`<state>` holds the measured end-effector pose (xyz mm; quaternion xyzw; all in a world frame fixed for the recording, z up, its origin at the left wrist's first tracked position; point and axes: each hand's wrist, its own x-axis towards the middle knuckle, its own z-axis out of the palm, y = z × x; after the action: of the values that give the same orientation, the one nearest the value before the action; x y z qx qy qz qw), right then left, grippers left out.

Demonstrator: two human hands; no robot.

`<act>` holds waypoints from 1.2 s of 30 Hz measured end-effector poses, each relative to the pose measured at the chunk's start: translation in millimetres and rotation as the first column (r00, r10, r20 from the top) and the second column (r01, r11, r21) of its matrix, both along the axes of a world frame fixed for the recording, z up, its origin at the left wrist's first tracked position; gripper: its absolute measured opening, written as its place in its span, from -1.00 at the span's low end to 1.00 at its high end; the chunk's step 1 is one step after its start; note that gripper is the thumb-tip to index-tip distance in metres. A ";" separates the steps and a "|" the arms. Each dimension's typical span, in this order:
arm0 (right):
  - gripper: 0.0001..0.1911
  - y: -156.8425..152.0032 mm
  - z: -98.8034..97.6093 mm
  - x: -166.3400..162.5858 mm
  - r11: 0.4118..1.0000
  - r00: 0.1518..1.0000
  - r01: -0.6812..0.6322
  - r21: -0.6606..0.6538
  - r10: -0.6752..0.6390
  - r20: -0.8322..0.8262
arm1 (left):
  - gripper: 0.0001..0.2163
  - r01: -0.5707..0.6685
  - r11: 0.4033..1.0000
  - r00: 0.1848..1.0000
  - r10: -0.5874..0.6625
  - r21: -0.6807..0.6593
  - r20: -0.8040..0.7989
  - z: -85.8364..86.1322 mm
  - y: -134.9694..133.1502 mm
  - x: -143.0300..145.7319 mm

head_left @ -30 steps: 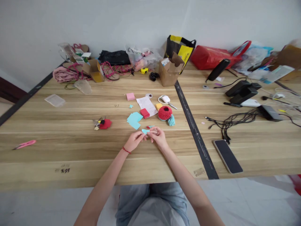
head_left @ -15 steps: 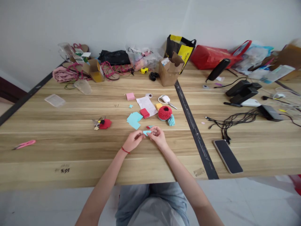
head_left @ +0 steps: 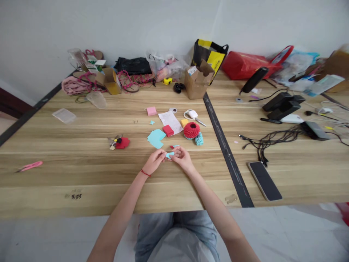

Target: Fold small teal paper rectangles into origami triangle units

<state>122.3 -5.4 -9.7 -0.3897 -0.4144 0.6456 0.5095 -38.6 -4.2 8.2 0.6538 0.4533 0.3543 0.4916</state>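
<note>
I pinch a small blue paper piece (head_left: 170, 155) between my two hands, on my side of the red paper ball (head_left: 188, 133) and to its left. My left hand (head_left: 154, 163) grips one end with narrowed fingers; my right hand (head_left: 183, 159) has thumb and fingers on the other. The creases are too small to read. To fold well, I judge, I should match edges first, pinch lightly, then press firmly along the crease. Loose blue sheets (head_left: 156, 138) lie on the tabletop (head_left: 109, 182), left of the ball.
</note>
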 end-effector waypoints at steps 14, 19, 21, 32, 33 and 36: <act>-0.61 -0.9 4.1 0.8 0.999 1.000 -0.022 0.027 0.022 -0.002 | -0.73 0.038 0.999 0.999 -0.038 -0.020 0.012 1.1 -0.7 -0.6; -0.60 -1.7 7.1 1.3 1.000 0.999 -0.028 0.014 0.029 -0.019 | -0.71 0.046 0.999 0.998 -0.045 -0.026 0.031 5.3 -1.2 -0.1; -0.60 -2.1 7.6 1.3 1.000 1.000 -0.025 0.013 0.025 -0.015 | -0.71 0.050 0.998 0.998 -0.049 -0.033 0.032 6.3 -1.5 0.1; -0.62 -1.5 3.4 1.9 0.999 0.998 -0.032 0.027 0.033 -0.060 | -0.72 0.059 0.997 0.997 -0.057 -0.051 0.046 0.7 -0.5 -1.3; -0.63 -1.4 2.9 1.9 0.999 0.997 -0.033 0.028 0.035 -0.066 | -0.72 0.060 0.997 0.997 -0.058 -0.051 0.047 0.0 -0.4 -1.2; -0.64 -1.1 2.4 2.0 0.999 0.997 -0.032 0.024 0.033 -0.069 | -0.71 0.054 0.997 0.998 -0.052 -0.054 0.046 -1.3 -0.3 -1.0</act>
<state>124.3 -6.5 -7.3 -0.3545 -0.4102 0.6620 0.5175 -39.6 -4.5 6.8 0.6435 0.4344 0.3429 0.5288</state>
